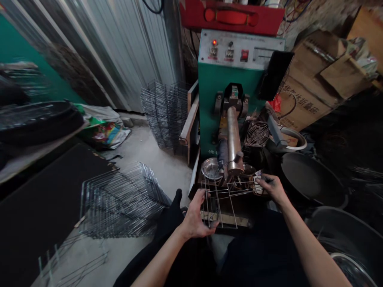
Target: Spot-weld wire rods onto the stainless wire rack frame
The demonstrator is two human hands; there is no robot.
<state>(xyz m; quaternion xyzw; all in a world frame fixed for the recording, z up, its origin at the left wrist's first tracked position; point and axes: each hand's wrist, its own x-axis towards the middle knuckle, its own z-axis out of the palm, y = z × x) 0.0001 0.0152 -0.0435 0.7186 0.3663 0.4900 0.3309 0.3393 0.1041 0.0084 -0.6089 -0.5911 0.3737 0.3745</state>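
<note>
A small wire rack (225,199) lies in front of a green machine (223,85), under its steel cylinder (233,139). My left hand (196,215) grips the rack's near left edge, fingers curled around the wires. My right hand (271,187) pinches the rack's far right corner, close to the machine's lower jaw. The rack sits roughly level between both hands, over a wooden strip (227,218).
A leaning stack of finished wire racks (122,199) lies on the concrete floor at left; another stack (166,113) stands upright by the corrugated wall. Dark round basins (311,179) crowd the right side. A small fan (257,134) and cardboard boxes (314,87) sit beside the machine.
</note>
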